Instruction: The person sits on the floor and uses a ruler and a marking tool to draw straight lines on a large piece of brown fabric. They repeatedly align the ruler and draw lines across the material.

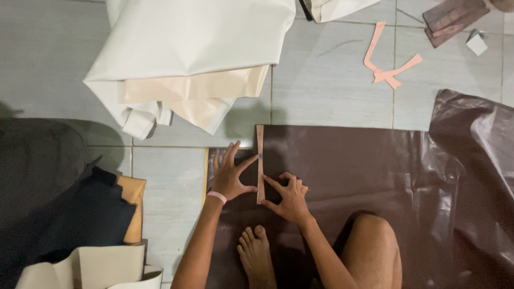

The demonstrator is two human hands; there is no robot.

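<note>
A narrow brown strip template point(260, 144) lies upright on a large dark brown leather-like sheet point(364, 166) spread over the tiled floor. My left hand point(231, 174), with a pink band at the wrist, rests flat with fingers spread just left of the strip, thumb and index finger touching its edge. My right hand point(289, 197) presses fingertips against the strip's lower right side. I cannot tell whether the right hand holds a small tool. My bare foot point(256, 251) and knee point(375, 241) rest on the sheet.
Folded white and cream sheets point(187, 59) lie at the top left. Dark navy and tan material point(80, 208) is piled at the left, white pieces point(91, 270) below. Pink cut-out scraps point(388, 61) and brown pieces point(450, 18) lie on the tiles at top right.
</note>
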